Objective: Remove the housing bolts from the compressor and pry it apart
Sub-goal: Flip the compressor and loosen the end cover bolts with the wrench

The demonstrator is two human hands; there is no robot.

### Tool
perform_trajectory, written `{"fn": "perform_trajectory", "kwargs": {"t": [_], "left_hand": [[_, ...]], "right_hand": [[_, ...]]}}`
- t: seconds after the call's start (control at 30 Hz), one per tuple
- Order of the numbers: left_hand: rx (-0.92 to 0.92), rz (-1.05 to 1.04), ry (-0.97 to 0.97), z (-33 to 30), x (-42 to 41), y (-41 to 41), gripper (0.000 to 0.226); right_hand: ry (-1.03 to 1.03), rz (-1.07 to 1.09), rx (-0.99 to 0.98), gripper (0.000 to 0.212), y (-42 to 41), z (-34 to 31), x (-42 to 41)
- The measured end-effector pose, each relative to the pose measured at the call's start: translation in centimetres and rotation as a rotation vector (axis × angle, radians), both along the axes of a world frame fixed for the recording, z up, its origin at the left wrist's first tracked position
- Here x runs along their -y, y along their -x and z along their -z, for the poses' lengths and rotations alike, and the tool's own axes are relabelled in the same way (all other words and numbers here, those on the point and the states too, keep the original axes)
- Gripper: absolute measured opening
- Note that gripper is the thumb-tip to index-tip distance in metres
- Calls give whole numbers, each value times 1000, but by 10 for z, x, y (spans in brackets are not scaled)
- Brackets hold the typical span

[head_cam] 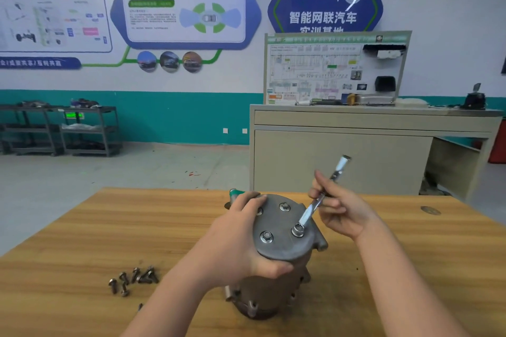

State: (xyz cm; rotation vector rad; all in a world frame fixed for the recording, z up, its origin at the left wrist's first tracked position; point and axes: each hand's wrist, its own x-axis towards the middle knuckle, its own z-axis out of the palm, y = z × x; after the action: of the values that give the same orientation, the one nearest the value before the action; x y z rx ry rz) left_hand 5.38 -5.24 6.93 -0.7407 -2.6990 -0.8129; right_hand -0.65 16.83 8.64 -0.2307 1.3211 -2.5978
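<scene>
A grey metal compressor (276, 282) stands upright on the wooden table (82, 241), its round end cover (284, 230) facing up. Three bolts show on the cover; one (266, 236) sits near the front left, another (284, 207) at the back. My left hand (241, 238) wraps around the cover's left rim, thumb on the front edge. My right hand (342, 208) holds a silver ring wrench (319, 200) whose lower ring sits over the front right bolt (298, 230). The handle slants up and to the right.
Several removed bolts (132, 279) lie loose on the table to the left of the compressor. A beige cabinet (356, 150) with a display board stands beyond the table's far edge. Dark shelving carts (63, 128) stand against the far left wall.
</scene>
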Motion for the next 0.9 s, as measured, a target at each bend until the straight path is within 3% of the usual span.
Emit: {"fn": "perform_trajectory", "kwargs": {"t": [0.13, 0.2, 0.37, 0.63, 0.9], "left_hand": [[7, 24, 23, -2, 1, 5, 123], [11, 20, 14, -1, 1, 5, 122], [7, -1, -12, 2, 1, 3, 121], [-65, -84, -59, 11, -3, -6, 125], [-129, -197, -92, 20, -11, -15, 123]], "right_hand": [[-205, -95, -4, 27, 17, -13, 17], [-208, -73, -1, 32, 18, -20, 21], [377, 249, 12, 35, -3, -31, 11], [-78, 1013, -478, 42, -77, 33, 32], [-164, 1263, -611, 32, -103, 55, 73]]}}
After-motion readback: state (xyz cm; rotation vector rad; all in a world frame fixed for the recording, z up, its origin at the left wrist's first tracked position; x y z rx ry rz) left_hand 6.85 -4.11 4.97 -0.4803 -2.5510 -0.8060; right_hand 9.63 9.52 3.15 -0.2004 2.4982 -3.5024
